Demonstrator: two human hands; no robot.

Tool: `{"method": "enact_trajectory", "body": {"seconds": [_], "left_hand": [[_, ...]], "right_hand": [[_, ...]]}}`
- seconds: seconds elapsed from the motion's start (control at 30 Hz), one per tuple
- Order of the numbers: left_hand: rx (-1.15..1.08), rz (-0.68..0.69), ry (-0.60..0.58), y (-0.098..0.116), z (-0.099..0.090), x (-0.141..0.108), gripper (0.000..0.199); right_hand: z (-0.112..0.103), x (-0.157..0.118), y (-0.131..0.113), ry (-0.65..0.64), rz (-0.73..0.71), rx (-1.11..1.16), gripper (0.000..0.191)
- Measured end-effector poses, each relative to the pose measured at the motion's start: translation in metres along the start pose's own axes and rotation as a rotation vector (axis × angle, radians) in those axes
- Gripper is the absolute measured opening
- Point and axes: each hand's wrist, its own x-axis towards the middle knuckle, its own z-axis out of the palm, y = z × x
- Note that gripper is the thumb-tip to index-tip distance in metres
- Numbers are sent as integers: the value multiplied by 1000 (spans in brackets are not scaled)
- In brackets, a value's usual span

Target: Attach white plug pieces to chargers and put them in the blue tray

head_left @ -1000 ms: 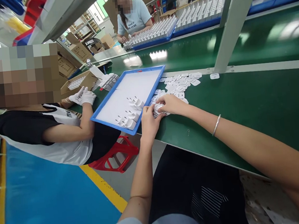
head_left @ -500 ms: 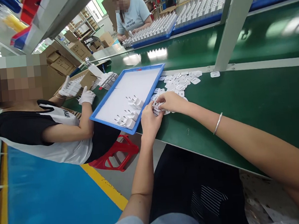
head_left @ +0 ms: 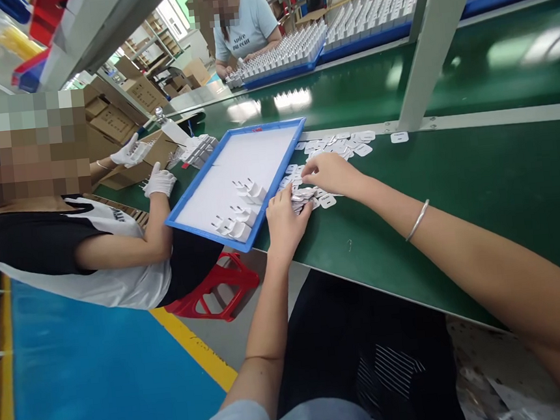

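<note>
My left hand [head_left: 285, 226] is at the front of the green worktable, its thumb and fingers curled around a bunch of small white plastic plates [head_left: 302, 198]. Just to the right and farther back, my right hand [head_left: 332, 174] is closed in a pinch above the spread of plates. Whatever sits between its fingertips is too small to make out. More rounded white plates [head_left: 340, 144] lie in a loose pile behind my right hand. Left of my hands, a blue-rimmed tray [head_left: 198, 229] holds several white plug adapters [head_left: 236, 227] with their pins up, in its near corner.
A co-worker in white gloves [head_left: 160, 180] sits at the left on a red stool [head_left: 225, 286]. Across the belt [head_left: 348, 93], another person sits by blue trays full of plugs [head_left: 285, 49]. A metal post [head_left: 435, 46] rises behind the pile. One single plate [head_left: 400, 137] lies apart.
My right hand has moved away from my left, back and to the right. The bunch in my left hand now shows more openly. The co-worker's far gloved hand has shifted.
</note>
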Motion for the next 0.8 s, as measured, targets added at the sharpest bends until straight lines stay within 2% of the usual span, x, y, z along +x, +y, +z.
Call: {"method": "enact_trajectory", "body": {"seconds": [0.27, 0.53, 0.63, 0.73, 0.8], "left_hand": [[-52, 33, -77, 3, 4, 16, 55], [-75, 91, -71, 2, -4, 0, 62], [-16, 78, -67, 4, -1, 6, 64], [96, 78, -114, 10, 1, 20, 70], [190, 119, -149, 14, 1, 29, 69]], "right_hand": [[-35, -2, 4, 157, -18, 157, 15], [-62, -8, 2, 230, 1, 187, 15], [-89, -15, 6, 323, -18, 180, 17], [-131, -32, 3, 543, -116, 154, 17], [-159, -54, -5, 696, -207, 158, 14]]}}
